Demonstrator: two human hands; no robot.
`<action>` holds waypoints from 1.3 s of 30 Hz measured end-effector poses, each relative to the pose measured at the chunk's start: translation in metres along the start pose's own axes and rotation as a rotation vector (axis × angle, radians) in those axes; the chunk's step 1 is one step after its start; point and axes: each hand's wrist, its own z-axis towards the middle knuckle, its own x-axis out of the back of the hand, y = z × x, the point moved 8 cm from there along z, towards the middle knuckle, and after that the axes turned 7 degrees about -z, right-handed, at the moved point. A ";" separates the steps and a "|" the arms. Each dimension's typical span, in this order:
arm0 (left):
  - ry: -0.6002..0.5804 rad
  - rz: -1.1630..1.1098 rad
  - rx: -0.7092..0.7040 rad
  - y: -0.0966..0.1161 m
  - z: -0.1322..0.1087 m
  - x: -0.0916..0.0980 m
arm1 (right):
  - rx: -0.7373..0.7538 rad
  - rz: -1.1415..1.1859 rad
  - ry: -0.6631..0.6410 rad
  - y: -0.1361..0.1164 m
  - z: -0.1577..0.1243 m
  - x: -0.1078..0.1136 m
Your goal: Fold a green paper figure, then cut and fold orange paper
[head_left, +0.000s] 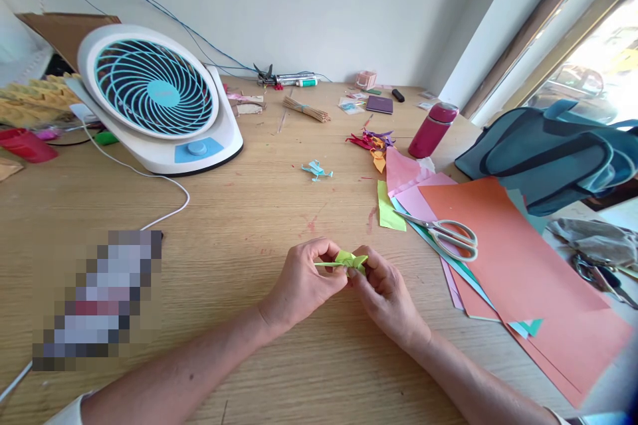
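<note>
A small folded piece of lime-green paper [350, 259] is pinched between both hands just above the wooden table [249, 212]. My left hand [304, 282] grips its left side with curled fingers. My right hand [381, 289] is closed on its right side, and part of the paper is hidden behind the fingers. A finished light-blue paper figure [316, 170] lies further back on the table.
A white and teal fan [157, 96] stands at the back left, its white cable [149, 176] trailing forward. Scissors [446, 234] lie on sheets of coloured paper [518, 259] at right. Behind them are a red bottle [431, 131], a blue bag [553, 153] and several small paper figures [371, 141].
</note>
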 end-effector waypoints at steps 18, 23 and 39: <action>0.004 0.013 -0.026 0.003 0.000 0.002 | -0.022 0.156 0.045 0.010 -0.002 -0.001; 0.020 0.004 -0.022 -0.003 -0.001 0.001 | -0.014 0.131 0.049 0.009 -0.003 -0.001; 0.022 0.021 0.003 -0.006 0.007 0.007 | -0.113 0.518 -0.089 0.013 0.007 -0.013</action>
